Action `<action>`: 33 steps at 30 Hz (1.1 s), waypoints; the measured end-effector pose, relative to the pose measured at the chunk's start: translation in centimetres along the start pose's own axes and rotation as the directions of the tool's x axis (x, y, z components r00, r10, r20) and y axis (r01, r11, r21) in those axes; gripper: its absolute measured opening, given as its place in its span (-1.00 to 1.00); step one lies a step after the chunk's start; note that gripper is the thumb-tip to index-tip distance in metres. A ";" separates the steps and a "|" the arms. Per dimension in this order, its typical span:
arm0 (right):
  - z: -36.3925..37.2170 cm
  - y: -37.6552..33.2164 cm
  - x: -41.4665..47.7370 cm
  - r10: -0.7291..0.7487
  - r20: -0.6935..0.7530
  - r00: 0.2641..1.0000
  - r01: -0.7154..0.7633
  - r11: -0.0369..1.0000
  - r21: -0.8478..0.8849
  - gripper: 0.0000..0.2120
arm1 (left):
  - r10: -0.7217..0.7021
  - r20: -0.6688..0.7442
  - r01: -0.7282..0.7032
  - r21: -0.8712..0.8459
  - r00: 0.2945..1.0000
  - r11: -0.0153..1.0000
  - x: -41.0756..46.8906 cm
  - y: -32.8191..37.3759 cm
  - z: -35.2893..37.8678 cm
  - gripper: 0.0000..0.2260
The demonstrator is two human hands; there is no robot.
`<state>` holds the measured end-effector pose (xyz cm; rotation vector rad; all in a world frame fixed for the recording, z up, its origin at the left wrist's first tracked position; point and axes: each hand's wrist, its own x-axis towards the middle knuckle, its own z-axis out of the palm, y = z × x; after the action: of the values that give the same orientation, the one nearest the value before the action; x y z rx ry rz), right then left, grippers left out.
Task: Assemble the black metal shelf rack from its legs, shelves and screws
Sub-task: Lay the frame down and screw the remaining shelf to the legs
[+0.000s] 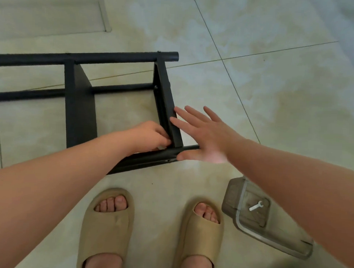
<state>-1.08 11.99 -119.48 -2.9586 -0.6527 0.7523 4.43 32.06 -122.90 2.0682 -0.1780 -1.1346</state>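
The black rack (80,101) lay on its side on the tiled floor (275,97) just ahead of my feet. Its legs ran left to right, and two shelf plates stood on edge between them. My left hand (151,134) was tucked into the corner where the right-hand shelf (167,105) met the nearest leg (150,159). Its fingers (162,133) were curled tight against the metal, but I could not tell whether they pinched anything small there (my own knuckles hid the spot). My right hand (204,137) was spread wide and held nothing, with every finger straight and fanned apart. Two of its fingertips touched the outer face of that same shelf, and the thumb lay against the end of the nearest leg. The farthest leg (114,57) ran along the top of the rack, well away from both hands. I stood in tan slippers (107,222) close behind the rack. A clear plastic box (232,199) sat on the floor just beside my right foot, partly under my right forearm. A small white wrench (255,205) lay in it.
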 end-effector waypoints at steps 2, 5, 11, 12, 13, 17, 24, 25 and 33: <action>-0.1 -0.3 -2.6 0.071 0.004 0.997 -0.071 0.997 0.021 -0.14 | 0.030 -0.162 -0.009 0.132 0.986 0.991 -1.4 1.2 0.0 -0.93; -0.3 -0.1 -7.3 0.147 -0.006 0.989 -0.147 0.989 0.019 -0.21 | 0.189 -0.326 -0.071 0.341 0.926 0.938 -3.8 3.8 0.6 -0.95; 0.7 0.9 -16.7 0.338 -0.048 0.940 -0.333 0.939 0.091 -0.32 | 0.321 0.022 -0.263 0.624 0.947 0.736 -8.5 11.0 5.2 -0.82; 1.3 0.9 -18.1 0.366 -0.051 0.929 -0.358 0.926 0.121 -0.33 | 0.318 0.089 -0.294 0.667 0.944 0.685 -9.1 12.3 6.3 -0.80; 1.9 0.9 -19.4 0.392 -0.048 0.919 -0.381 0.912 0.150 -0.33 | 0.316 0.150 -0.325 0.705 0.937 0.630 -9.6 13.4 7.4 -0.78; 4.9 0.8 -23.4 0.491 0.004 0.871 -0.475 0.842 0.255 -0.35 | 0.275 0.305 -0.402 0.796 0.912 0.451 -10.2 16.4 11.9 -0.74; 10.3 2.3 -26.0 0.623 0.161 0.765 -0.616 0.636 0.464 -0.44 | 0.075 0.334 -0.311 0.740 0.939 0.597 -6.5 14.9 17.9 -0.53; 11.1 2.6 -26.1 0.622 0.183 0.761 -0.624 0.625 0.469 -0.47 | 0.052 0.318 -0.272 0.702 0.947 0.658 -5.9 14.4 18.5 -0.48; 16.1 4.9 -23.6 0.593 0.421 0.687 -0.726 0.532 0.436 -0.68 | -0.031 0.228 -0.084 0.477 0.973 0.875 -3.0 10.9 21.5 -0.51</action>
<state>-25.41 -3.22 -123.64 -2.4679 0.7060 1.0784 -11.49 13.90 -120.45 2.3450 -0.6644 -1.4206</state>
